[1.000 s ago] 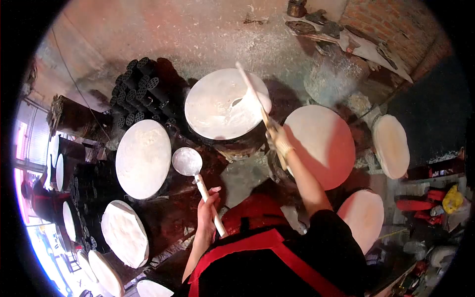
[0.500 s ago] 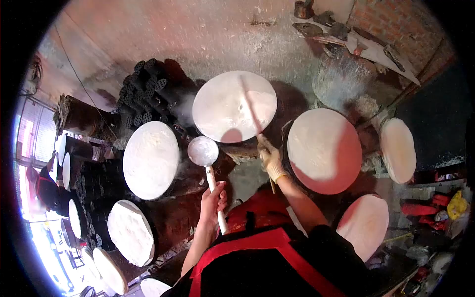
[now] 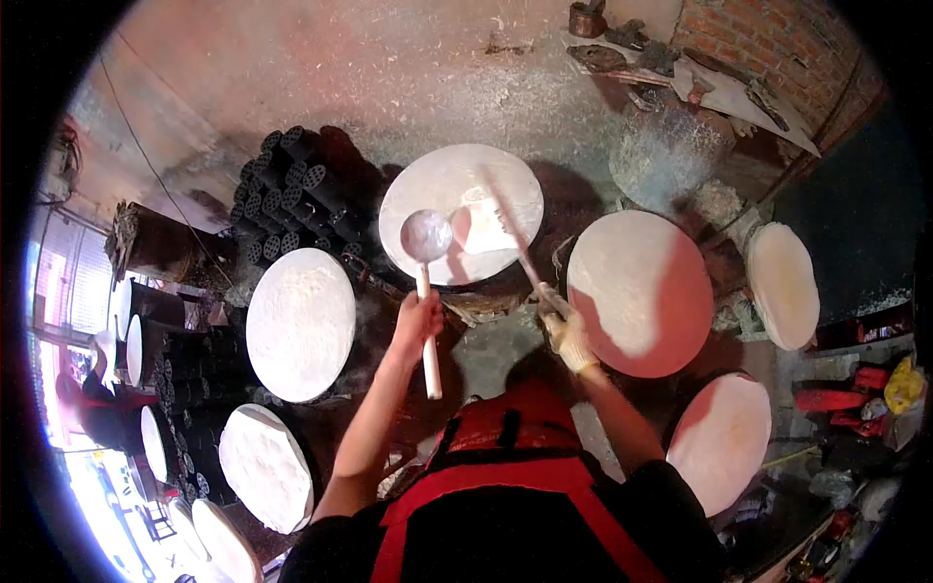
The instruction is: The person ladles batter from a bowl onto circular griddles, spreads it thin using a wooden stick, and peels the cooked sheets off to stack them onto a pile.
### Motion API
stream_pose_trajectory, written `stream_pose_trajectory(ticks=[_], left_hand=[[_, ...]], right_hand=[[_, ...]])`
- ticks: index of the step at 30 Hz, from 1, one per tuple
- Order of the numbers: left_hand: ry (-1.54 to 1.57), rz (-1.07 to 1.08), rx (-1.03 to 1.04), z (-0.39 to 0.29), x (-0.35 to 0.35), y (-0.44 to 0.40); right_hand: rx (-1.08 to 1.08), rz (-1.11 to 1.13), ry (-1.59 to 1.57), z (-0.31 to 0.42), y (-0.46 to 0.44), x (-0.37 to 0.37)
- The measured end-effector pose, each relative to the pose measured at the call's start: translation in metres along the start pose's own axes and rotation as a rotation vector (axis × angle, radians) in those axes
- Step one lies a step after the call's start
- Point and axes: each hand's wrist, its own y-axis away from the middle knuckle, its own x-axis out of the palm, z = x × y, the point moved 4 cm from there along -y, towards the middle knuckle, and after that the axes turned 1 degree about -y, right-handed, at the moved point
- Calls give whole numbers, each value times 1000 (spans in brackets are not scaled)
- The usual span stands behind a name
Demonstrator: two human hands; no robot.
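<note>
My left hand [image 3: 418, 321] is closed around the pale handle of a ladle [image 3: 427, 236]. The ladle's round bowl is over the front left part of a large round disc [image 3: 413, 185] with a whitish top, and casts a shadow on it. My right hand [image 3: 568, 335], in a light glove, grips a long thin stick [image 3: 526, 260]. Its far end is blurred by motion and reaches across the same disc. Beside the stick, a brighter white wet-looking patch [image 3: 483, 231] lies on the disc; whether the stick touches it I cannot tell.
More whitish round discs surround me, including one on the left [image 3: 300, 325] and one on the right [image 3: 639, 293]. Black briquettes with holes [image 3: 282, 199] are stacked at the back left. A cluttered shelf [image 3: 709, 87] juts from the wall. Another person [image 3: 97, 413] is at far left.
The ladle and my left hand have moved forward, bringing the bowl over the central disc. My right hand has shifted slightly right and nearer to me. The bright white patch now looks more distinct.
</note>
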Motion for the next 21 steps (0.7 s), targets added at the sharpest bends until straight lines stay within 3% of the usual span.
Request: stream_pose_trajectory(ticks=[1, 3, 6, 7, 8, 9, 11, 13, 14, 16, 17, 19, 21], left_hand=[[-34, 5, 23, -1, 1, -20], [-20, 14, 11, 5, 7, -50], [108, -40, -93, 21, 32, -73], [161, 83, -125, 29, 30, -81], [159, 14, -132, 25, 36, -79], [60, 138, -112, 15, 28, -86], [-145, 432, 266, -17, -1, -75], [385, 586, 79, -51, -6, -21], [992, 499, -501, -52, -1, 12], [844, 482, -502, -46, -15, 34], [865, 443, -576, -43, -21, 41], [825, 381, -641, -40, -37, 47], [714, 336, -633, -21, -58, 52]], right_hand=[[31, -122, -98, -11, 2, -4], [261, -103, -458, -21, 5, 6], [467, 61, -392, 0, 30, 40], [517, 108, -327, -50, 35, 47], [568, 138, -308, -59, 39, 52], [618, 169, -289, -67, 42, 56], [707, 184, -345, 47, 38, 58], [492, 158, -353, 57, 19, 41], [360, 92, -299, 52, 6, 33], [502, -145, -205, 79, -5, 25], [457, -57, 31, 63, -2, 22], [97, 81, 317, 34, 27, 41], [221, 255, 489, 29, 62, 65]])
